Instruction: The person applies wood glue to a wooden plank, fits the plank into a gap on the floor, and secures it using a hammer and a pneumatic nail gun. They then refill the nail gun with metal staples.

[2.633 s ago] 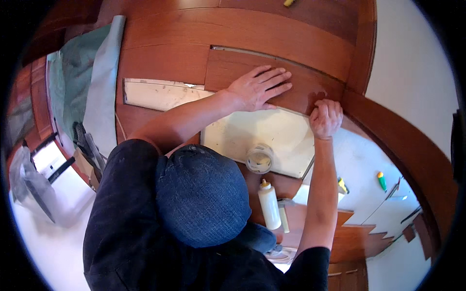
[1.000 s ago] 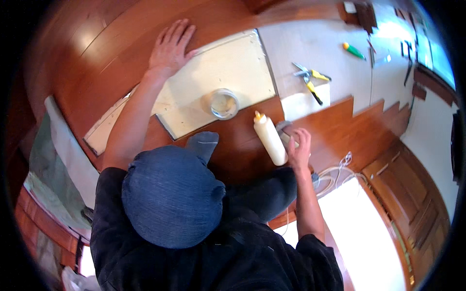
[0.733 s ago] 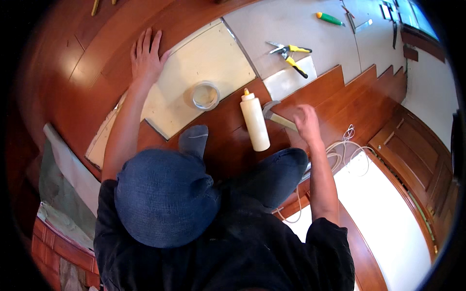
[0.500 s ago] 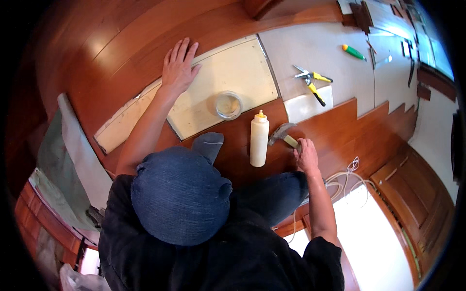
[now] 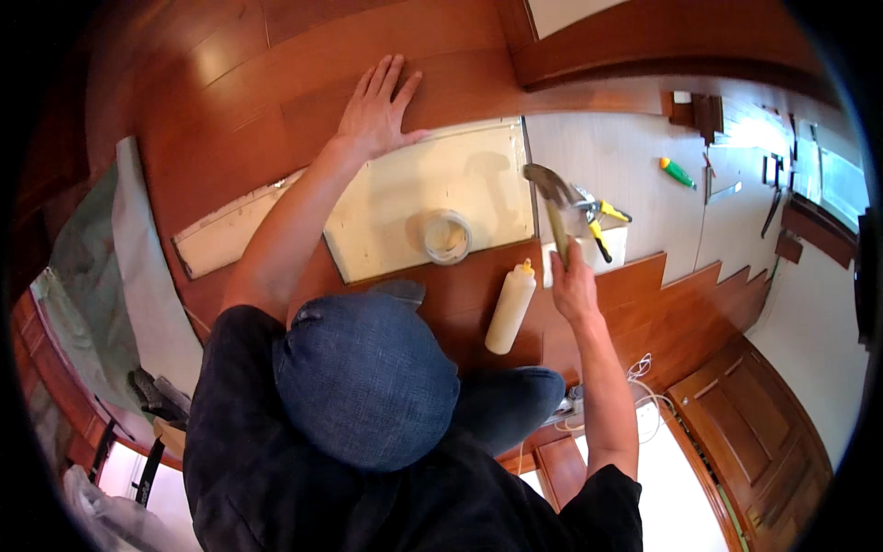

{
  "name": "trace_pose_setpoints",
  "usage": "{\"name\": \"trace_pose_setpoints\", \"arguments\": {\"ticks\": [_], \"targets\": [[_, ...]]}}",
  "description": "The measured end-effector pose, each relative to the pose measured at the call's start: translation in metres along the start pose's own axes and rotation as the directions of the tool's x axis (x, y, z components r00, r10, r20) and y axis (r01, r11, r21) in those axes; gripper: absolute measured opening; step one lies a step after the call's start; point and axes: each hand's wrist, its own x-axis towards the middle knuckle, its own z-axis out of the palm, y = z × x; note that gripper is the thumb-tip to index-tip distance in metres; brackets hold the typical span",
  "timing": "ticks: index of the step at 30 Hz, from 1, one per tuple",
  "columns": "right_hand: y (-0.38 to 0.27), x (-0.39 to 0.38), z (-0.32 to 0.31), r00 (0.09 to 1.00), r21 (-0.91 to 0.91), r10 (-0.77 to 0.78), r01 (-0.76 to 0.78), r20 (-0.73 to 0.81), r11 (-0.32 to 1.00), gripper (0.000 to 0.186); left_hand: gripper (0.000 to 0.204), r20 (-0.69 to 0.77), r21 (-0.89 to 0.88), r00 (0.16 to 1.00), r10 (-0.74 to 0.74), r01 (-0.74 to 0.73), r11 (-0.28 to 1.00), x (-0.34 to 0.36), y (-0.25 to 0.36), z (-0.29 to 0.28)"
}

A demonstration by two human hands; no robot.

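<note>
My left hand [image 5: 372, 115] lies with fingers spread on the reddish-brown wooden floor planks [image 5: 303, 101], its thumb by the upper edge of a cream-coloured board [image 5: 391, 207]. In my right hand [image 5: 575, 283] is a hammer [image 5: 557, 224], gripped by its handle, with the metal head raised toward the board's right end. A round, pale-rimmed tub [image 5: 430, 241] sits near the board's lower edge. Just below it stands a cream squeeze bottle [image 5: 510, 311] with a yellowish tip. Yellow-handled pliers [image 5: 600, 241] lie right beside the hammer, partly hidden by it.
A green-and-yellow-handled tool [image 5: 679, 173] lies on the pale floor section [image 5: 635, 152]. Stepped ends of brown planks [image 5: 644, 294] run along the right. Pale cable [image 5: 648, 394] coils near a wooden door [image 5: 750, 432]. A grey-green sheet [image 5: 92, 221] hangs at the left.
My right hand has lifted the hammer up from beside the bottle. My left hand has shifted right along the board's upper edge. The whole view has shifted slightly, and the bottle appears more tilted.
</note>
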Motion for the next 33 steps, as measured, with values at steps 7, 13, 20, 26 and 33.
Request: {"name": "trace_pose_setpoints", "arguments": {"ticks": [7,13,20,26,33], "targets": [[-0.054,0.079,0.062,0.999,-0.086,-0.014,0.010,-0.049,0.996,0.041,0.100,0.021,-0.031,1.000,0.017,-0.017,0.999,0.008,0.001,0.000],[-0.050,0.063,0.055,0.999,-0.076,-0.033,0.031,-0.028,0.997,0.036,0.101,0.062,-0.079,0.998,0.001,0.004,0.997,-0.002,-0.004,-0.004],[-0.063,0.086,0.051,0.998,-0.171,-0.060,0.055,-0.019,0.984,0.043,0.097,-0.011,-0.112,0.999,0.039,-0.040,0.993,0.004,-0.007,-0.007],[-0.072,0.060,0.053,0.997,-0.136,-0.083,0.081,-0.005,0.987,0.041,0.064,-0.100,-0.022,0.995,-0.004,0.002,1.000,-0.059,0.008,0.000],[-0.055,0.033,0.052,0.996,-0.157,-0.071,0.078,0.051,0.985,0.040,0.030,0.025,-0.155,0.962,-0.271,0.271,0.950,-0.175,-0.060,-0.011]]}}
